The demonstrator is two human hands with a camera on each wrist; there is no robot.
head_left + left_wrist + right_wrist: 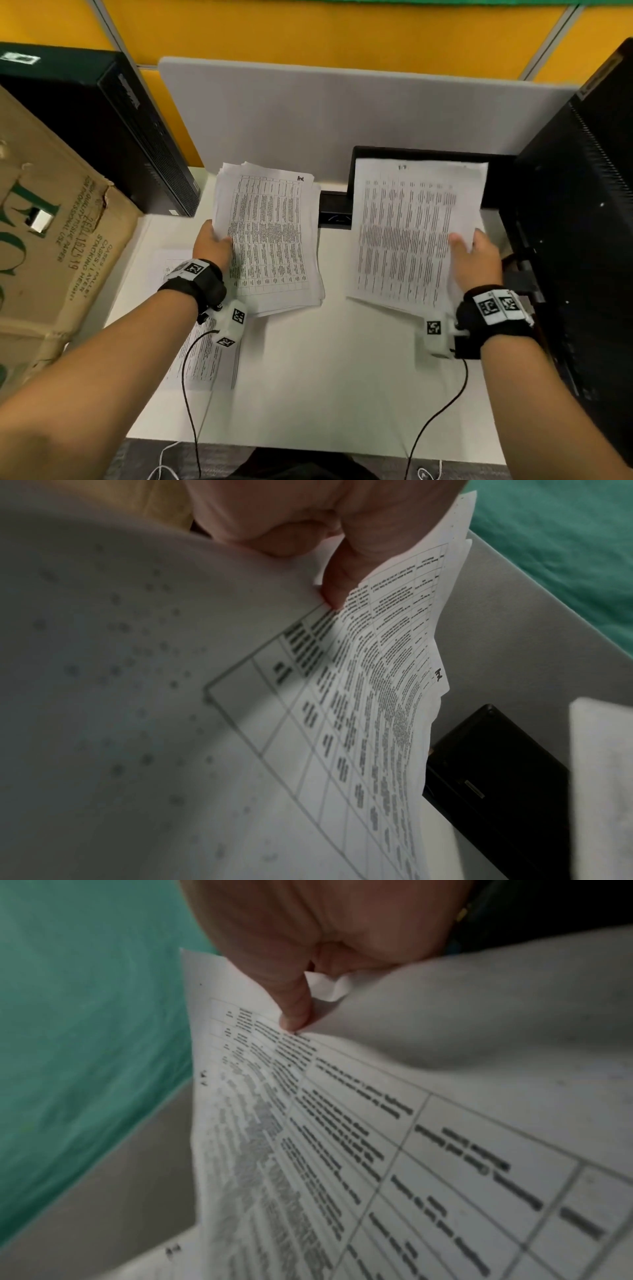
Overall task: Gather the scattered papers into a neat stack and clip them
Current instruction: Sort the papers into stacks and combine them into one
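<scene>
**Head view: two handfuls of paper, not yet one**

Largest first. White surface (pixel 308 377), grey divider behind it, black computer tower (pixel 113 137) and a cardboard paper carton (pixel 51 240) on the left, dark monitor (pixel 582 205) on the right.

Left hand (pixel 212 245) holds a thick, ragged bundle (pixel 270 236) by its left long edge, thumb on top, sheets fanned at the far end. Grip closed on the bundle; the left wrist view shows the thumb (pixel 337 585) pressed on the printed face.

Right hand (pixel 476 255) holds a single sheet (pixel 411 233) by its right long edge, thumb over, fingers beneath; grip closed on it.

One more loose sheet (pixel 202 356) lies flat on the surface under the left forearm.

Key relation: bundle and single sheet sit side by side, well apart, long axes both running away from the person and roughly parallel. Likely next, the sheet slides leftward onto the bundle; little turning needed. No clip seen anywhere.
</scene>
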